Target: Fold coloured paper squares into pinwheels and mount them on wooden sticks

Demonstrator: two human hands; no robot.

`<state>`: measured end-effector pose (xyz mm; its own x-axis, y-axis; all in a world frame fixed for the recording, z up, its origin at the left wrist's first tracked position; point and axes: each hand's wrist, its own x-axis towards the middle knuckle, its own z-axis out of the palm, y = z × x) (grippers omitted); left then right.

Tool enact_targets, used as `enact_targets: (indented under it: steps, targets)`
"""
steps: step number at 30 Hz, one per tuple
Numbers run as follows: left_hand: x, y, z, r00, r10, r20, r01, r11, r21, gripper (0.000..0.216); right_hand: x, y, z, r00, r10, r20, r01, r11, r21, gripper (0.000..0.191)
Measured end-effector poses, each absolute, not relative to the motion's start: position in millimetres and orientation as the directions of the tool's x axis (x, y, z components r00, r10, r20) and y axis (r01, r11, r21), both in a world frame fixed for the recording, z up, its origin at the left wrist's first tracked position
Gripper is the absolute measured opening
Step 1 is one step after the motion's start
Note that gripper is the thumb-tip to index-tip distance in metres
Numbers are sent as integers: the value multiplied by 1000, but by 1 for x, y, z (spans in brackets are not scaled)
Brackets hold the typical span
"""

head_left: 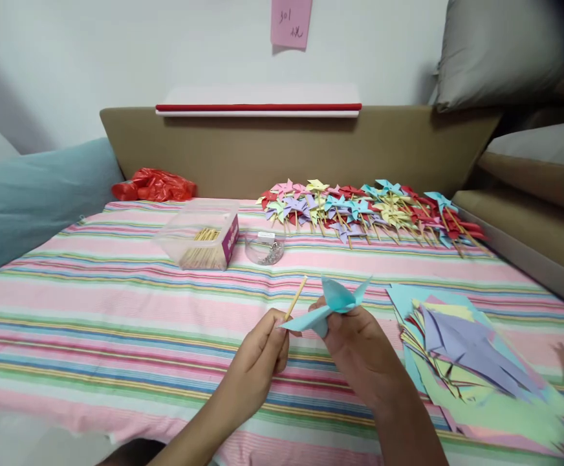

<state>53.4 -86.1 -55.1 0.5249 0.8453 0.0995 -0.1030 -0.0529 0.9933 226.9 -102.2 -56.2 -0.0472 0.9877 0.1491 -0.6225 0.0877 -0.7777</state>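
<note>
My left hand [257,359] is closed around a thin wooden stick [297,296], which points up and away from me. A light-blue paper pinwheel head [341,299] is pinched in my right hand [362,353]. One long blade of it reaches left to the fingertips of my left hand, near the stick. Whether that blade is gripped there, or the stick is joined to the paper, I cannot tell. The fingers of my right hand are partly hidden behind the blue paper.
Cut coloured paper sheets [461,349] lie in a pile at right. Behind my hands are a clear box of sticks [204,243] and a round clear tub of small metal pieces [265,248]. Several finished pinwheels [354,208], a red plastic bag [158,186] and another person's hand [562,357] also show.
</note>
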Motion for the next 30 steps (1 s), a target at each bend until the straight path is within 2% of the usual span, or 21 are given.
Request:
enact_targets:
  steps: [4, 8, 12, 16, 20, 24, 30]
  targets:
    - [54, -88, -64, 543, 835, 94, -100, -47, 994, 29, 222, -103, -50, -29, 979, 202, -573, 149, -806, 16]
    - [52, -87, -65, 532, 839, 118, -86, -85, 993, 28, 224, -104, -53, 8, 954, 300, -486, 266, -832, 5]
    - [50, -88, -61, 498, 857, 128, -9, -143, 990, 29, 224, -107, -50, -12, 917, 399, -379, 365, -850, 12]
    - [48, -89, -50, 486, 863, 137, 54, -186, 981, 35, 222, -117, -34, -24, 899, 436, -261, 416, -871, 14]
    - [46, -90, -45, 490, 863, 125, 89, -192, 977, 33, 223, -121, -23, -32, 873, 487, -169, 475, -863, 17]
    - [43, -89, -53, 500, 856, 130, 136, -226, 964, 29, 222, -118, -22, -9, 838, 545, -131, 540, -832, 17]
    - [44, -89, -52, 533, 829, 168, 107, -264, 959, 34, 220, -117, -24, 20, 828, 561, -134, 558, -819, 15]
